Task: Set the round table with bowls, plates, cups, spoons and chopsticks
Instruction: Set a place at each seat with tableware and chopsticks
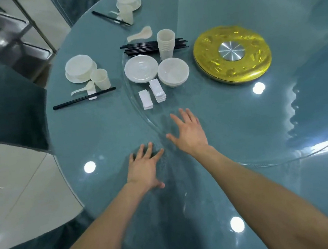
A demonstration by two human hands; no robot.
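Both my hands hover empty over the near part of the round glass table (102, 131). My left hand (145, 167) has its fingers spread; my right hand (188, 130) is spread too, reaching toward the supplies. Ahead lie stacked white plates (141, 68), stacked bowls (173, 74), a stack of cups (166, 43), black chopsticks (142, 48), a loose spoon (140, 34) and white chopstick rests (152, 94). A laid setting at the left has a bowl on a plate (80, 68), cup (100, 79), spoon (83, 89) and chopsticks (83, 98). A second setting (127, 2) sits farther back.
A gold turntable hub (232, 54) with a steel centre sits at the middle of the glass lazy Susan (280, 111). Teal-covered chairs (7, 105) stand at the left edge. A metal cart (15, 32) stands on the tiled floor at the top left.
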